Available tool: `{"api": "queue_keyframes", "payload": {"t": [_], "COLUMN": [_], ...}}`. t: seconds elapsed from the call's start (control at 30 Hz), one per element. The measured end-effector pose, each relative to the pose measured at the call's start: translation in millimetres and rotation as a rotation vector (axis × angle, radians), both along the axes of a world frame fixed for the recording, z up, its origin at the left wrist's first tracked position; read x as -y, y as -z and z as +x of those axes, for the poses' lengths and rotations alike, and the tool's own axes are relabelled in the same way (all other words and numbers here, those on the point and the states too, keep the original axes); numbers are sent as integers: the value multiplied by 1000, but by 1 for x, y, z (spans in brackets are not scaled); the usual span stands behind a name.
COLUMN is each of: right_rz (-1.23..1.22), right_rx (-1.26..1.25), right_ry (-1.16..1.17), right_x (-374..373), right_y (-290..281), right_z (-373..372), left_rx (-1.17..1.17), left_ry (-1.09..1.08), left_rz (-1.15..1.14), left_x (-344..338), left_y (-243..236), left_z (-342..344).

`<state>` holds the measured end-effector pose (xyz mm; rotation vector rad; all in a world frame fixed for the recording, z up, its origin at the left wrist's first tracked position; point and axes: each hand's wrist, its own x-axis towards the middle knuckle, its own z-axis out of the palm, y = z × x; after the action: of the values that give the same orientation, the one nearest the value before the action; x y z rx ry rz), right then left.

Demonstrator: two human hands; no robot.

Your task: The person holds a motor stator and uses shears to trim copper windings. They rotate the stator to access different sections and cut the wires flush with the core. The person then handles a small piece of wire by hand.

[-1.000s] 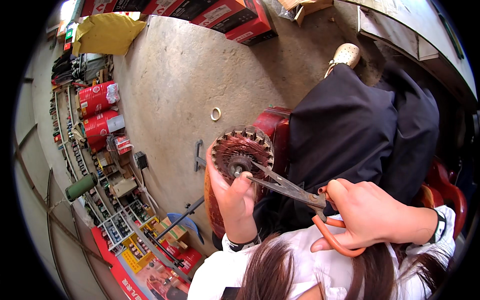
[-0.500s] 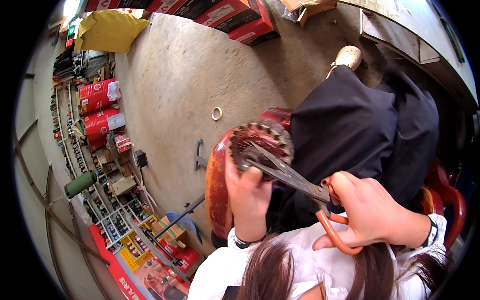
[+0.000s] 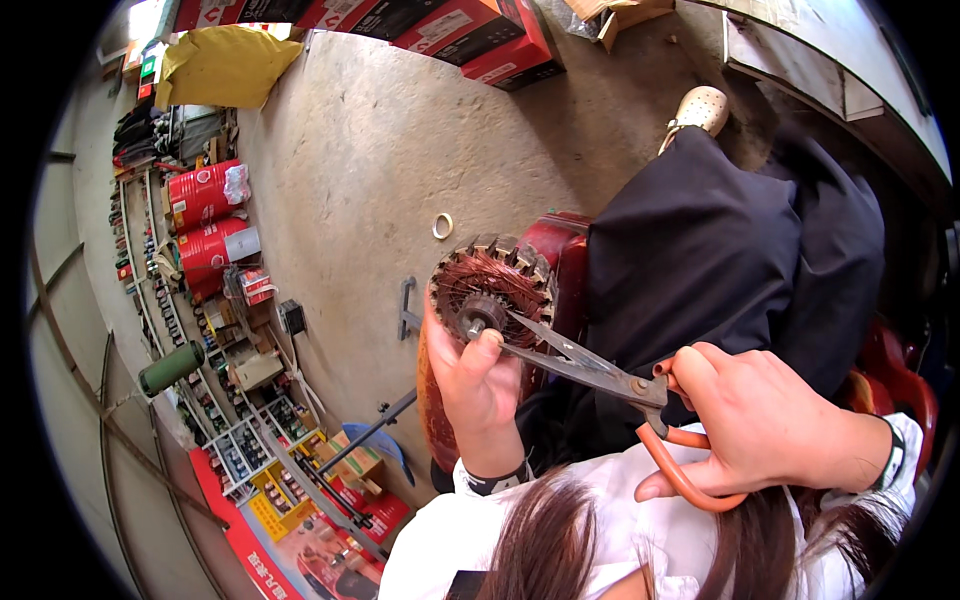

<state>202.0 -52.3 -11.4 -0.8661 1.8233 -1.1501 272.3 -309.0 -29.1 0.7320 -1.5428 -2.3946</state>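
Note:
My left hand (image 3: 478, 395) is closed around the near side of a motor rotor (image 3: 505, 280), its thumb by the central shaft. Copper windings fill the rotor's face, and dark slots ring its rim. In my right hand (image 3: 775, 425) are scissors (image 3: 600, 385) with orange handles, the fingers through and around the loops. Their blades stand a little apart and point left, with the tips at the rotor's lower right edge, close to the windings. Whether the blades touch the wire I cannot tell.
A red-brown wooden chair arm (image 3: 437, 420) lies under my left hand. On the floor rests a tape roll (image 3: 442, 226). Red drums (image 3: 205, 195) and shelves of small parts line the left side. Red and black boxes (image 3: 510, 50) stand at the far edge.
The rotor and my left hand have shifted slightly left, and the rotor's face shows more fully. The scissors have moved a little down and right relative to the rotor.

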Motion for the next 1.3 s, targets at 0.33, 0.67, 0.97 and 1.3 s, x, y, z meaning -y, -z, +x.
{"api": "queue_keyframes", "payload": {"t": [0.33, 0.67, 0.97, 1.3], "right_rz": [68, 59, 49, 60], "right_rx": [186, 156, 209, 113], "right_ry": [-97, -15, 28, 12], "right_x": [7, 24, 35, 24], "right_y": [-5, 12, 20, 14], "right_z": [-7, 21, 32, 17], "left_rx": [-32, -32, -22, 21], "left_ry": [8, -51, -140, 57], "left_rz": [-110, -113, -129, -256], "left_x": [3, -2, -6, 9], "left_y": [2, 6, 9, 7], "left_z": [2, 8, 9, 7]}}
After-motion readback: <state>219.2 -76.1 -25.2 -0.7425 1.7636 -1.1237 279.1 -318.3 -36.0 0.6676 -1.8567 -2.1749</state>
